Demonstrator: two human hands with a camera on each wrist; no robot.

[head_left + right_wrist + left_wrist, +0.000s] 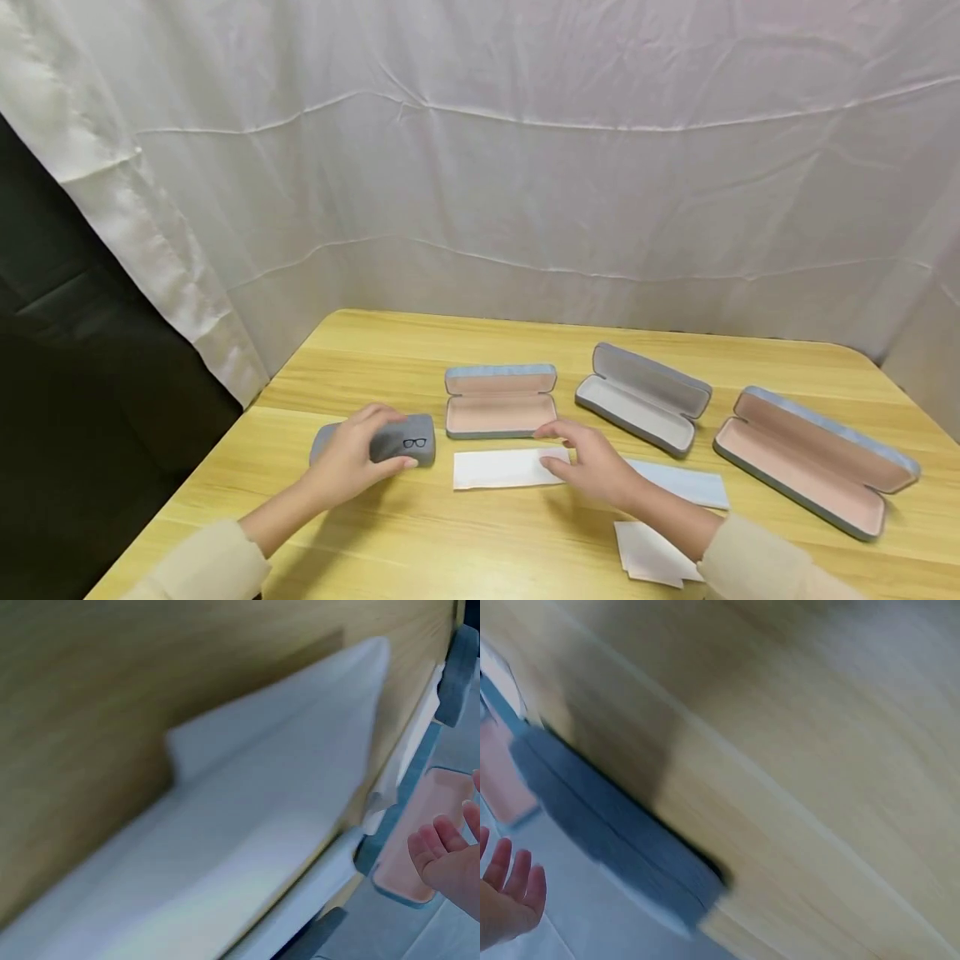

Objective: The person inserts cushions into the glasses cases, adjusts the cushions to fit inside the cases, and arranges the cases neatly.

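My left hand [348,458] hovers at a closed grey glasses case [405,437] with a black spectacles print, thumb and fingers spread and holding nothing. The left wrist view shows a gap between that hand [514,900] and the case [615,825]. Over the right end of a flat white cloth strip [491,469] is my right hand [596,467], its fingers relaxed around air. Behind the strip stands an open glasses case [501,412] with pink lining. A light blue cloth [686,483] lies partly hidden behind the right wrist.
An open grey-lined glasses case [637,408] stands at the back right, and a longer pink-lined one [798,479] lies open at the far right. Folded white cloths [648,557] rest under the right forearm. A pale curtain [525,183] hangs behind the wooden table [442,550].
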